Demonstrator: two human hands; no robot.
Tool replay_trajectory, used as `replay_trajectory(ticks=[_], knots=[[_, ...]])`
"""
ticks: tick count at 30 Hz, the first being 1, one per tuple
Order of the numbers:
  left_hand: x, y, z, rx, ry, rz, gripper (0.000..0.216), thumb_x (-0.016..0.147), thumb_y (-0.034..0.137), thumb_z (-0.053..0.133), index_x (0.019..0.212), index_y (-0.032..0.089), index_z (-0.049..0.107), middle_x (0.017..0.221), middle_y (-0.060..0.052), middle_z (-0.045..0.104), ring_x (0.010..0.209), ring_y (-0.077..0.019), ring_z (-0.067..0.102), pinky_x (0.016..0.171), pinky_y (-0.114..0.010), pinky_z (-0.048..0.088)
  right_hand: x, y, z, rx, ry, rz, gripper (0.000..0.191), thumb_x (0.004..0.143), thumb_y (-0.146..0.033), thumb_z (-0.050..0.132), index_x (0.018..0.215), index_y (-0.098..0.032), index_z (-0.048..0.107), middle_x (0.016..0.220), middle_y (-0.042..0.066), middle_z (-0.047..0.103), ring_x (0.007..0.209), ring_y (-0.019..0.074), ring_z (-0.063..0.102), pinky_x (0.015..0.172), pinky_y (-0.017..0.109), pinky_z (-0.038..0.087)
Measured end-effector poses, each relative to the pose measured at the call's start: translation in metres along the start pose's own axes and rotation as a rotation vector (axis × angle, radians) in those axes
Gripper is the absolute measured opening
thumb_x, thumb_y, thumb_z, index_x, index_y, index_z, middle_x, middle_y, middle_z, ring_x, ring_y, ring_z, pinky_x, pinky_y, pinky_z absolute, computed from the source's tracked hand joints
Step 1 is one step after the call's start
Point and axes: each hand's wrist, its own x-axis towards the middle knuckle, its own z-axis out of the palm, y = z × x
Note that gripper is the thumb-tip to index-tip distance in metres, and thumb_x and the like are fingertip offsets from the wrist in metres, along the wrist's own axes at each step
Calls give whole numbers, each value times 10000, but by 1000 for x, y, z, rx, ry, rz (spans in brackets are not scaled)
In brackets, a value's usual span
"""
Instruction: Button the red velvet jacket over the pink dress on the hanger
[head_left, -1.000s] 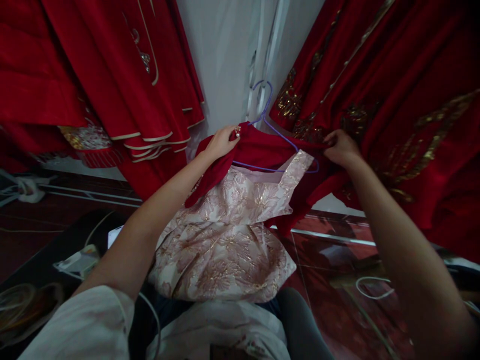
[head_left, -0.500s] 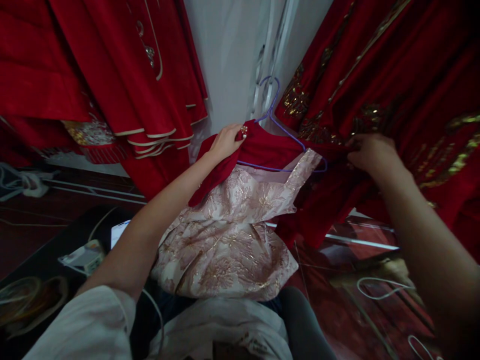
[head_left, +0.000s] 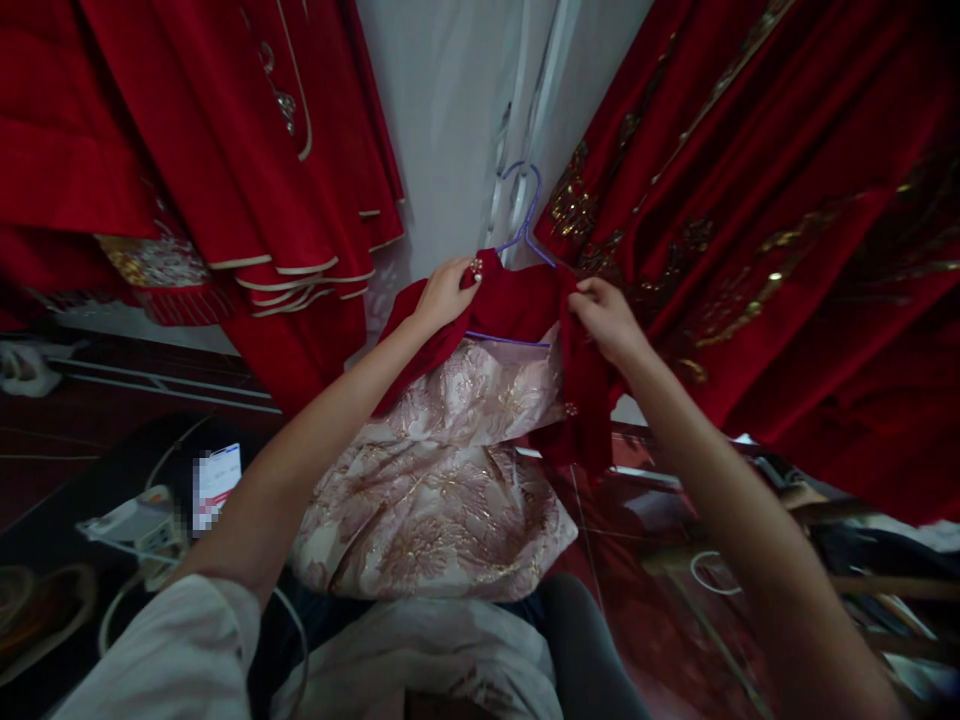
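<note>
A small red jacket (head_left: 525,300) hangs over a pale pink brocade dress (head_left: 442,470) on a purple wire hanger (head_left: 525,215). My left hand (head_left: 446,292) is closed on the jacket's left collar edge, by a pearl button. My right hand (head_left: 606,318) pinches the jacket's right front panel, which it has drawn in over the dress. The dress skirt falls onto my lap.
Red embroidered gowns hang on the left (head_left: 187,150) and right (head_left: 772,230), with a white wall (head_left: 450,130) between. A phone (head_left: 217,485), cables and a power strip (head_left: 127,525) lie on a dark surface at lower left. The floor is glossy red tile (head_left: 660,620).
My right hand has moved left from the hanger's right end toward the middle, pulling the jacket's right panel across the dress. My left hand has kept its hold.
</note>
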Motion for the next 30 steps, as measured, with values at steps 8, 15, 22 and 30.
replay_trajectory(ticks=[8, 15, 22, 30], knots=[[-5, -1, -7, 90, -39, 30, 140, 840, 187, 523, 934, 171, 625, 1096, -123, 611, 1092, -273, 570, 977, -433, 445, -7, 27, 52, 2, -220, -243, 252, 675, -275, 545, 868, -240, 386, 760, -16, 549, 645, 138, 524, 574, 266, 436], [-87, 29, 1, 278, -97, 84, 158, 773, 227, 608, 925, 228, 649, 1403, -118, 424, 1333, -369, 345, 1101, -620, 299, -24, 48, 36, -201, -153, -317, 321, 707, -209, 516, 989, -250, 369, 838, 13, 569, 723, 194, 565, 719, 347, 463], [-89, 46, 11, 199, -170, -35, 138, 793, 204, 584, 925, 193, 620, 1054, -115, 556, 1011, -285, 562, 871, -450, 495, -37, 44, 65, -146, -166, -491, 240, 746, -160, 472, 951, -248, 382, 878, 34, 548, 819, 211, 570, 819, 391, 468], [-89, 52, 6, -86, -32, -148, 295, 764, 155, 618, 1006, 231, 466, 988, -38, 636, 879, -185, 634, 803, -312, 492, -57, 61, 66, 271, -261, -312, 363, 763, -374, 669, 998, -275, 411, 987, 8, 537, 820, 135, 586, 700, 267, 528]])
